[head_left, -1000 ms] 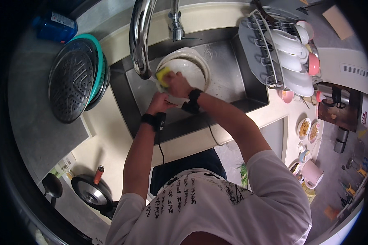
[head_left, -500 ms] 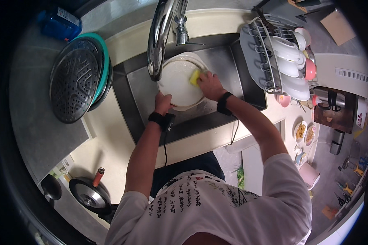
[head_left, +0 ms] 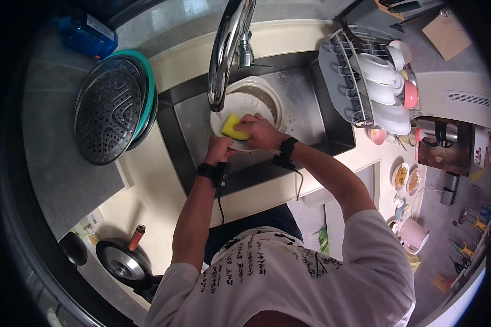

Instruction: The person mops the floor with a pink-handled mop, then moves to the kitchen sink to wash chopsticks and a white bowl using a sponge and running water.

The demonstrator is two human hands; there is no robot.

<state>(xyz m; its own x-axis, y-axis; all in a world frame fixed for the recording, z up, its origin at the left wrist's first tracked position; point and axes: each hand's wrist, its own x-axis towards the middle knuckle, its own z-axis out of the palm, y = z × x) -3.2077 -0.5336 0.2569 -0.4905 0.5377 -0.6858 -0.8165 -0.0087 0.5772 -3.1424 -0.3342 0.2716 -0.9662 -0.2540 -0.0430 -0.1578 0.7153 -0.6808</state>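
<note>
By the closed fingers of the right hand (head_left: 264,132), a yellow sponge (head_left: 233,126) is clamped against the face of a white plate (head_left: 245,106). The plate's near edge is gripped by the fingers of the left hand (head_left: 219,148). The plate is held over a pale bowl (head_left: 279,102) in the metal sink (head_left: 305,103), beneath the faucet (head_left: 222,60). The sink is flanked by a loaded dish rack (head_left: 335,82) and a perforated tray (head_left: 108,114).

— Faucet (head_left: 220,65)?
— Metal, polished, mirror-glossy.
— Sink (head_left: 303,117)?
— Metal, dull sheen (duller than the faucet).
— Plate (head_left: 248,103)?
— Smooth, glossy, ceramic by its look.
— Sponge (head_left: 232,126)?
— Matt foam.
— Shirt (head_left: 311,294)?
— Matt cloth.
— Bottle (head_left: 93,38)?
— Smooth plastic, slightly glossy.
</note>
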